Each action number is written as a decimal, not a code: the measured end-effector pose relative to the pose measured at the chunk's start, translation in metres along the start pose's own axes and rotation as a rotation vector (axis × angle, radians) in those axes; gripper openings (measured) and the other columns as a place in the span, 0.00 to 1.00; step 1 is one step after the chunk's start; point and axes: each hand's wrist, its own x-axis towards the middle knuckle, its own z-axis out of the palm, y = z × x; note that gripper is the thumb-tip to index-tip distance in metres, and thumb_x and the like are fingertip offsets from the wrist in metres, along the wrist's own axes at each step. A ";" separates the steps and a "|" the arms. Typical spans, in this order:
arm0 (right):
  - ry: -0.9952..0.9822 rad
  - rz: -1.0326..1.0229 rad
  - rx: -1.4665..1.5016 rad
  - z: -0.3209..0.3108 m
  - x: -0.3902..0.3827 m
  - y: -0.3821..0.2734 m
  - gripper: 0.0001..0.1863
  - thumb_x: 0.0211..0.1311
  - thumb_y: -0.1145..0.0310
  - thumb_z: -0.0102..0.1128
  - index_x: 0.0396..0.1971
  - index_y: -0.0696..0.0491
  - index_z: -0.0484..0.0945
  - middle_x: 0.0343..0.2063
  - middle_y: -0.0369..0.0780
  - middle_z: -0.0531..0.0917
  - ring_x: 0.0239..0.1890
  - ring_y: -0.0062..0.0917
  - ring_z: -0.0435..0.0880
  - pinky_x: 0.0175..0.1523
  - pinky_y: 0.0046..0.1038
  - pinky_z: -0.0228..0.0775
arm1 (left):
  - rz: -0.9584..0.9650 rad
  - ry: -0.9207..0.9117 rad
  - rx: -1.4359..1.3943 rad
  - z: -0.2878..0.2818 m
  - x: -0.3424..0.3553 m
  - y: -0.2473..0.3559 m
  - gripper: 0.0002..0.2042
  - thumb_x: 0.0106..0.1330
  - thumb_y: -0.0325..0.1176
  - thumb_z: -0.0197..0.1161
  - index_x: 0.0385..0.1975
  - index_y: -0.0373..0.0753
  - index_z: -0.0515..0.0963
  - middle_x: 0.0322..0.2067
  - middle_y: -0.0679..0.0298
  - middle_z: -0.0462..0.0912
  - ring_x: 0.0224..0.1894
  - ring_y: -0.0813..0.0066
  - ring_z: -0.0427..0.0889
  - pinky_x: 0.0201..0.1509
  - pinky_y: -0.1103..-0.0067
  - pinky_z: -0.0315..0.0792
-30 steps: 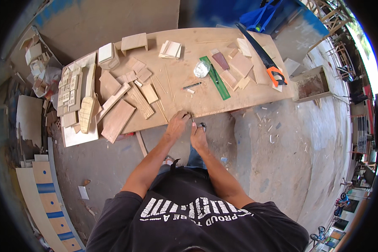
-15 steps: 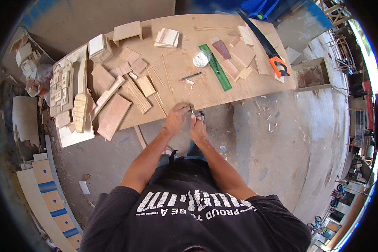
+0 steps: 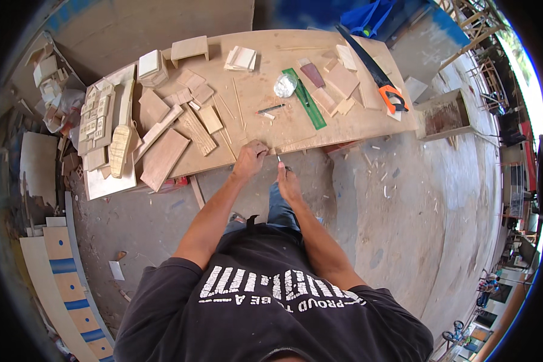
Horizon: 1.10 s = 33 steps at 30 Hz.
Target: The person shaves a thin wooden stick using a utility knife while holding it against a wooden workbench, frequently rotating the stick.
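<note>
At the table's near edge, my left hand (image 3: 251, 159) is closed in a pinch. A thin wooden strip (image 3: 295, 143) runs rightward from its fingertips, low over the tabletop. Just to the right, my right hand (image 3: 289, 182) is wrapped round a small hand tool with a thin metal tip (image 3: 278, 158). The tip points up toward the strip; dark parts show beside the fingers, but its exact kind is unclear. Beyond the hands lie a pen-like cutter (image 3: 270, 110), a green ruler (image 3: 311, 109) and a silvery round container (image 3: 285, 85).
Wooden blocks and boards (image 3: 166, 158) cover the table's left side, beside a wooden model with small windows (image 3: 96, 117). Small boards (image 3: 342, 81) and an orange-handled saw (image 3: 392, 98) lie at the right. A wooden box (image 3: 443, 114) stands past the right edge.
My hands have drawn slightly apart, and the tool tip is now separate from the left fingers. The thin strip now shows to the right of them. The whole view has shifted slightly.
</note>
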 end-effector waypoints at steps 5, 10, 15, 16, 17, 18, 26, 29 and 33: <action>0.015 0.121 -0.198 -0.004 0.004 -0.014 0.44 0.75 0.38 0.29 0.33 0.63 0.85 0.33 0.62 0.83 0.50 0.57 0.80 0.62 0.51 0.64 | 0.006 -0.009 0.032 0.001 0.000 0.001 0.05 0.58 0.20 0.64 0.33 0.31 0.84 0.34 0.52 0.84 0.37 0.57 0.86 0.42 0.71 0.79; -0.064 0.035 -0.199 -0.005 -0.001 -0.018 0.36 0.75 0.42 0.37 0.37 0.61 0.83 0.38 0.64 0.80 0.49 0.63 0.77 0.53 0.52 0.70 | 0.004 -0.009 0.031 0.001 -0.001 0.001 0.06 0.58 0.19 0.64 0.33 0.31 0.84 0.34 0.52 0.84 0.38 0.55 0.86 0.42 0.71 0.79; -0.051 0.032 -0.206 -0.006 -0.005 -0.021 0.37 0.75 0.42 0.34 0.36 0.61 0.84 0.37 0.62 0.82 0.47 0.62 0.78 0.57 0.50 0.67 | 0.042 -0.014 0.046 0.000 0.000 0.003 0.07 0.57 0.17 0.62 0.33 0.30 0.84 0.35 0.51 0.84 0.38 0.54 0.85 0.44 0.70 0.79; -0.010 0.003 -0.224 -0.004 -0.007 -0.022 0.39 0.76 0.42 0.31 0.33 0.62 0.85 0.34 0.60 0.84 0.45 0.62 0.80 0.61 0.49 0.64 | 0.037 -0.014 0.042 0.000 -0.001 0.002 0.07 0.57 0.17 0.62 0.33 0.30 0.84 0.35 0.51 0.84 0.38 0.53 0.85 0.44 0.70 0.79; -0.011 0.005 -0.225 -0.003 -0.008 -0.021 0.39 0.76 0.42 0.31 0.33 0.62 0.85 0.34 0.60 0.84 0.45 0.62 0.80 0.61 0.49 0.64 | 0.036 -0.015 0.041 0.000 -0.001 0.002 0.07 0.57 0.17 0.62 0.33 0.30 0.84 0.35 0.51 0.84 0.38 0.53 0.85 0.44 0.70 0.79; -0.012 -0.001 -0.214 -0.002 -0.009 -0.021 0.39 0.76 0.42 0.31 0.34 0.62 0.84 0.35 0.60 0.83 0.45 0.62 0.80 0.61 0.50 0.62 | 0.038 -0.013 0.047 0.000 0.000 0.001 0.07 0.57 0.17 0.62 0.33 0.30 0.84 0.35 0.51 0.84 0.38 0.53 0.85 0.44 0.70 0.79; -0.035 0.038 -0.221 -0.003 -0.013 -0.031 0.39 0.77 0.44 0.30 0.35 0.63 0.84 0.39 0.60 0.83 0.48 0.65 0.77 0.63 0.52 0.59 | 0.036 -0.033 0.042 0.000 0.000 -0.002 0.08 0.58 0.17 0.61 0.35 0.31 0.84 0.35 0.51 0.84 0.39 0.53 0.85 0.44 0.70 0.79; -0.022 -0.049 -0.253 -0.001 -0.012 -0.027 0.35 0.78 0.47 0.30 0.39 0.63 0.82 0.38 0.59 0.84 0.46 0.64 0.79 0.61 0.53 0.61 | 0.051 -0.035 0.026 0.000 0.002 -0.004 0.08 0.58 0.17 0.61 0.35 0.31 0.84 0.35 0.51 0.84 0.39 0.54 0.85 0.43 0.70 0.79; -0.048 -0.107 -0.338 0.000 -0.007 -0.014 0.29 0.79 0.53 0.31 0.44 0.63 0.78 0.36 0.57 0.84 0.39 0.62 0.81 0.58 0.52 0.64 | 0.101 -0.038 0.029 0.000 0.005 -0.003 0.07 0.59 0.18 0.60 0.34 0.31 0.84 0.34 0.51 0.84 0.38 0.53 0.85 0.43 0.69 0.78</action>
